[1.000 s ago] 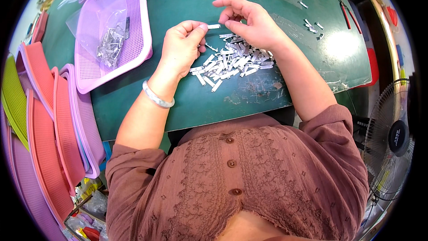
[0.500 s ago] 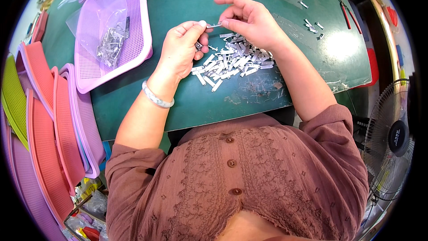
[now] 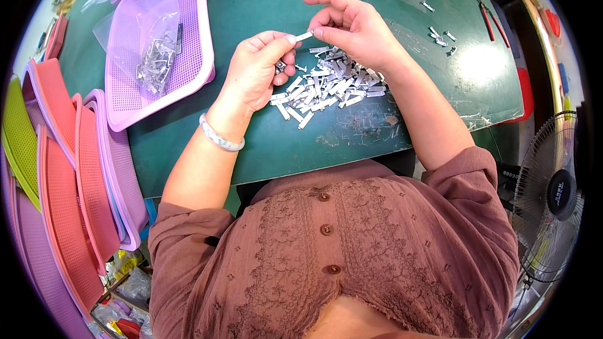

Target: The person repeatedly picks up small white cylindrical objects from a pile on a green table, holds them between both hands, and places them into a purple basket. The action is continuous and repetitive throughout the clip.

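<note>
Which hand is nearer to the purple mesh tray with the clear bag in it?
Left. The left hand is just right of the purple mesh tray; the right hand is farther right, beyond the left hand.

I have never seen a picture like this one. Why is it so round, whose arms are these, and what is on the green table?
The camera sits on a person's head and looks down, so you see that person's own chest and arms. Its wide lens bends straight edges, which makes the picture round. The left hand and the right hand together hold one small metal strip between their fingertips. Below them, on the green table, lies a heap of similar small metal pieces. To the left stands a purple mesh tray with a clear plastic bag of metal parts in it. More coloured trays are stacked at the left edge. A fan stands at the right.
</note>
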A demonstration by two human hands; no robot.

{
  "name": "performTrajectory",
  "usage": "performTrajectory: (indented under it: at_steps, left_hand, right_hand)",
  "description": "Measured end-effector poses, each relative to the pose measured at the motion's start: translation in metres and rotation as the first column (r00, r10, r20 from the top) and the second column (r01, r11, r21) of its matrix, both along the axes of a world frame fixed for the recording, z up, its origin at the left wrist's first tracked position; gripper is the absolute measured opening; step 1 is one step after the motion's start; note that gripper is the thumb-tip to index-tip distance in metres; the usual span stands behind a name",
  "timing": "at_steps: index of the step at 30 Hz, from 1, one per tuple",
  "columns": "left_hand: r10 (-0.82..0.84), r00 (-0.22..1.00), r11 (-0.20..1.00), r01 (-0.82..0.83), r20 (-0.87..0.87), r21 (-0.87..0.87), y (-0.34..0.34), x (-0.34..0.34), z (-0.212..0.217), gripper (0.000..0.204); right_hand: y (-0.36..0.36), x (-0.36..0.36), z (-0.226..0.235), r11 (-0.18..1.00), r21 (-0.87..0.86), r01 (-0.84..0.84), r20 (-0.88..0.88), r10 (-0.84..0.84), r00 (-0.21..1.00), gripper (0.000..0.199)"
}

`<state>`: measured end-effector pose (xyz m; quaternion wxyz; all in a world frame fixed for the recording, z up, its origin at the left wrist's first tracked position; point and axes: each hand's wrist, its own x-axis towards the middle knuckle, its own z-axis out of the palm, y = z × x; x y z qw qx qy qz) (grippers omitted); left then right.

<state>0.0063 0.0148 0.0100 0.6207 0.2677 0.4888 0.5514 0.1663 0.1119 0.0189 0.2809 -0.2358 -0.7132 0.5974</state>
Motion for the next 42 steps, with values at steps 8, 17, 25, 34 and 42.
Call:
performTrajectory:
  at_steps: [8,17,25,34,42]
  left_hand:
    - [0.025,0.999,0.999,-0.025,-0.031,0.022,0.000,0.002,0.002,0.009]
    - [0.046,0.996,0.995,-0.040,-0.074,0.090,0.000,0.003,0.000,0.012]
    - [0.045,0.991,0.992,-0.029,-0.129,0.121,0.000,0.004,0.001,0.012]
    - [0.045,0.963,0.997,-0.062,0.267,0.053,0.003,-0.007,-0.002,0.012]
    - [0.009,0.997,1.000,-0.008,-0.077,0.012,0.003,-0.002,-0.002,0.011]
  right_hand:
    - [0.000,0.001,0.001,1.000,0.001,0.003,0.013,-0.003,1.000,0.041]
    - [0.001,0.001,0.000,1.000,0.012,-0.015,-0.004,0.015,1.000,0.042]
    - [0.002,0.001,-0.001,0.997,0.080,-0.004,0.025,0.002,1.000,0.040]
    - [0.010,0.008,-0.008,0.780,0.609,-0.142,0.336,-0.092,0.937,0.040]
    - [0.008,0.004,-0.013,0.716,0.692,-0.096,0.304,-0.167,0.938,0.040]
